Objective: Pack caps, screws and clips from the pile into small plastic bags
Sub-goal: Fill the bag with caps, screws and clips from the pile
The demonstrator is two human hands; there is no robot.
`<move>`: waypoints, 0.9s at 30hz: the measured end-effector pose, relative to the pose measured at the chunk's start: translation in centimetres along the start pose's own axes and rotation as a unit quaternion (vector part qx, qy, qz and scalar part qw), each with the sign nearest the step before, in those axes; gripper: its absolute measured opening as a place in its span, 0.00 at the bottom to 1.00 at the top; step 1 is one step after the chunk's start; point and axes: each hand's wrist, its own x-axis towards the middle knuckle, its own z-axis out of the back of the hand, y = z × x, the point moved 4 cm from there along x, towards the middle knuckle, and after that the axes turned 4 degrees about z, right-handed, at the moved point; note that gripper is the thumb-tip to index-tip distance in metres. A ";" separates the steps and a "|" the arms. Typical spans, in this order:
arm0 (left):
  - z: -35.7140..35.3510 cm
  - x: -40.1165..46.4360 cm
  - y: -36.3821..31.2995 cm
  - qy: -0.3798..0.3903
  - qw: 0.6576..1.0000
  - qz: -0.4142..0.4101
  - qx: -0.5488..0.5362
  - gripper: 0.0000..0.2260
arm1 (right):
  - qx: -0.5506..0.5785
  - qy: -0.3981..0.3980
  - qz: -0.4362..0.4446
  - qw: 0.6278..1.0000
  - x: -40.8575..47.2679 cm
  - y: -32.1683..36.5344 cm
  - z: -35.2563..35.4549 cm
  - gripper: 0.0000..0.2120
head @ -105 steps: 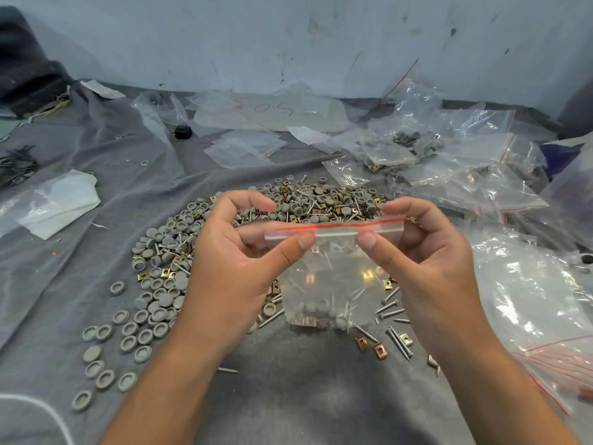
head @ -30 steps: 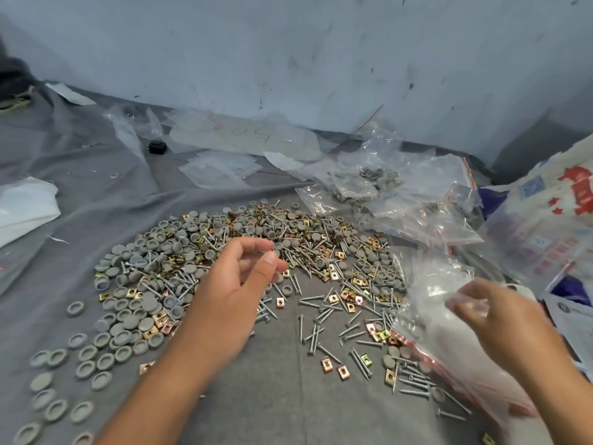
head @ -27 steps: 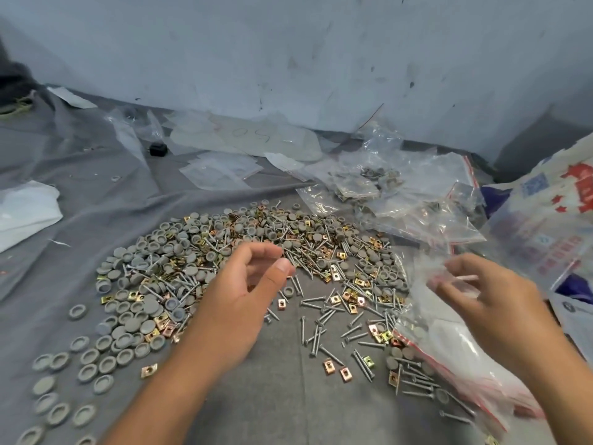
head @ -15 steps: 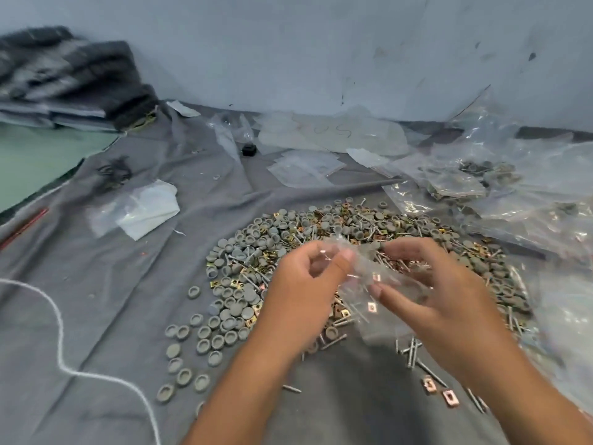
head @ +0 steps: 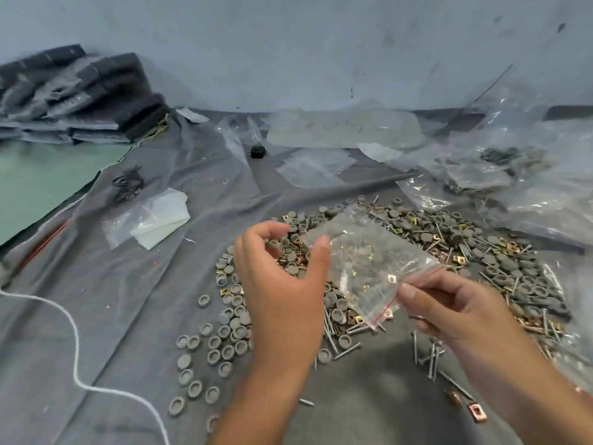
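R hand [head: 449, 313] pinches the red-zip edge of a clear bag [head: 365, 261], held tilted above the pile [head: 465, 252] of grey caps, screws & brass clips. L hand [head: 282, 284] just left of it, fingers loosely curled, holding nothing; thumb tip at the bag's left edge, contact unclear. Pile lies on grey cloth [head: 112, 284]. More bags [head: 513, 181] far right; white cord [head: 75, 348] near left.

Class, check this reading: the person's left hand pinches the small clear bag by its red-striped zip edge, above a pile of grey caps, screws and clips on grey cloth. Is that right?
Not quite. In the head view it is the right hand that pinches the small clear bag by its red-striped zip edge; the left hand hovers beside the bag with fingers loosely curled. The pile of grey caps, screws and clips on the grey cloth is as stated.
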 end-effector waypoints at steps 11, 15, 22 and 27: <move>-2.9 -1.7 -0.5 0.321 0.938 -0.116 0.059 0.05 | -0.024 -0.007 0.081 0.996 -0.4 1.7 -0.1 0.12; -2.5 -1.5 -0.5 0.334 0.933 -0.117 0.055 0.04 | -0.057 -0.011 0.098 0.993 -0.5 1.8 -0.2 0.11; -2.0 -1.1 -0.2 0.228 0.960 -0.130 0.097 0.05 | -0.129 -0.028 0.090 0.987 -0.7 1.2 -0.3 0.11; -1.0 -0.8 -0.8 0.107 0.977 -0.150 0.111 0.09 | -0.182 -0.053 0.127 0.974 -1.3 0.8 -1.0 0.08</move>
